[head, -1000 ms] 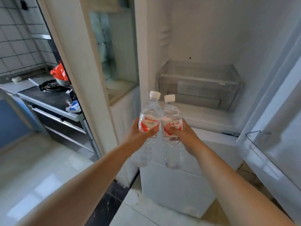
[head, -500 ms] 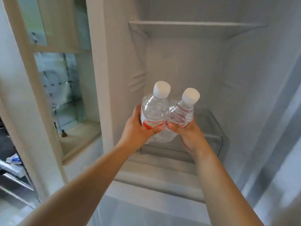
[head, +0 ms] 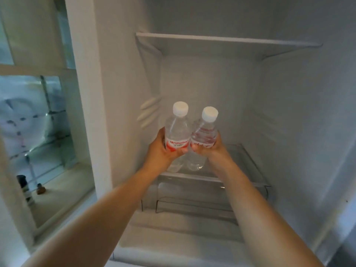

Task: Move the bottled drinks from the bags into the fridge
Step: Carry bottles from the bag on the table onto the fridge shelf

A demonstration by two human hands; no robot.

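Both hands [head: 159, 149] [head: 210, 149] around bottles [head: 177, 132], arms outstretched, seemingly above drawer [head: 250, 170].

— What sort of place is this?
— A home kitchen, I'd say. There's an open white fridge [head: 221, 93] with a shelf [head: 221, 41] and a clear drawer [head: 202, 197].
— Anything else?
— A window [head: 36, 120] with a sill [head: 57, 197] holding a small dark bottle [head: 25, 188].

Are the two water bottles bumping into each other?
Touching. The head view shows the left bottle and the right bottle pressed side by side, with no gap between them.
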